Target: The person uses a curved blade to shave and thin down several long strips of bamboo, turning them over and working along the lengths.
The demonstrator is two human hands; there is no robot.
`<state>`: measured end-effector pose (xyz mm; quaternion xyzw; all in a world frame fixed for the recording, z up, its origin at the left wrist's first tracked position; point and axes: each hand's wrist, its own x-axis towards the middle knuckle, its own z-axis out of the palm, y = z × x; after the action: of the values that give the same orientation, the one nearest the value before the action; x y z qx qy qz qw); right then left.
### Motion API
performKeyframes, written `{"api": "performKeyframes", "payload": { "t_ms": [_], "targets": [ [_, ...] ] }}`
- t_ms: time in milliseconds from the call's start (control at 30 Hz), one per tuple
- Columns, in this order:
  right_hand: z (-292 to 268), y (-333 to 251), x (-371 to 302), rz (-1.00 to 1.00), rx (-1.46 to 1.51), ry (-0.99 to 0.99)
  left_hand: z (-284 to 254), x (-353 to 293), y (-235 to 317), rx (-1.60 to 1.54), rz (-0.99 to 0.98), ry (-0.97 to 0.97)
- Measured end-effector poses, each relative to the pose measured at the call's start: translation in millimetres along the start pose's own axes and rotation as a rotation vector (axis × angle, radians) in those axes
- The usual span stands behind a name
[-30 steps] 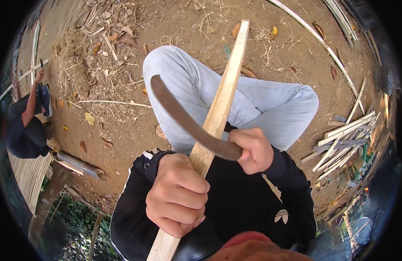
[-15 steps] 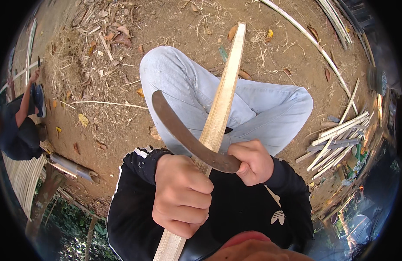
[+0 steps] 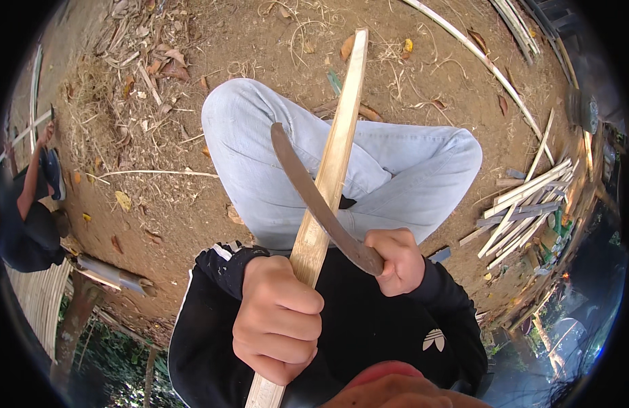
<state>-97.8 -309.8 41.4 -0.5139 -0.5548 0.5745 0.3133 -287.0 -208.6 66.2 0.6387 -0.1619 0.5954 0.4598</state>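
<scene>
My left hand (image 3: 278, 321) is a closed fist around a long, pale strip of split wood or bamboo (image 3: 338, 146). The strip slants from under my body, between my folded legs, to a narrower far end over the ground. In my right hand (image 3: 395, 262) is a curved knife (image 3: 306, 183) with a dull brown blade; its handle is hidden in my fingers. The blade lies slantwise across the strip just beyond my left fist, its tip pointing away over my left thigh.
Pale sticks (image 3: 525, 211) are piled at the right, and a long curved strip (image 3: 478, 54) lies at the far right. Dry leaves and shavings (image 3: 151, 75) litter the dirt. At the left edge another person (image 3: 32, 204) sits near a split bamboo piece (image 3: 114, 272).
The blade has swung steeper, its tip moving right and slightly away, and it now crosses the strip farther from me. My left hand still grips the strip. The whole view has shifted slightly.
</scene>
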Motion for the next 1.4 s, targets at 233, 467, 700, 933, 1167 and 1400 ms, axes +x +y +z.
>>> {"api": "performKeyframes", "payload": {
  "t_ms": [233,467,700,933,1167,1400],
  "targets": [
    [-7,11,3,0.024,0.004,0.045,3,2,-7,-0.008,0.025,0.072],
    [-8,4,12,-0.009,-0.040,0.067,8,2,-5,0.018,0.040,0.141],
    [-10,9,9,-0.005,-0.055,0.034,8,2,-7,0.034,0.059,0.144],
    [-12,9,8,-0.048,-0.047,0.039,9,3,-10,0.042,0.078,0.179],
    [-6,11,5,-0.052,-0.110,0.077,7,1,-8,0.035,0.088,0.193],
    [-6,14,8,-0.089,-0.118,0.093,7,2,-12,0.056,0.106,0.195]
  ]
}}
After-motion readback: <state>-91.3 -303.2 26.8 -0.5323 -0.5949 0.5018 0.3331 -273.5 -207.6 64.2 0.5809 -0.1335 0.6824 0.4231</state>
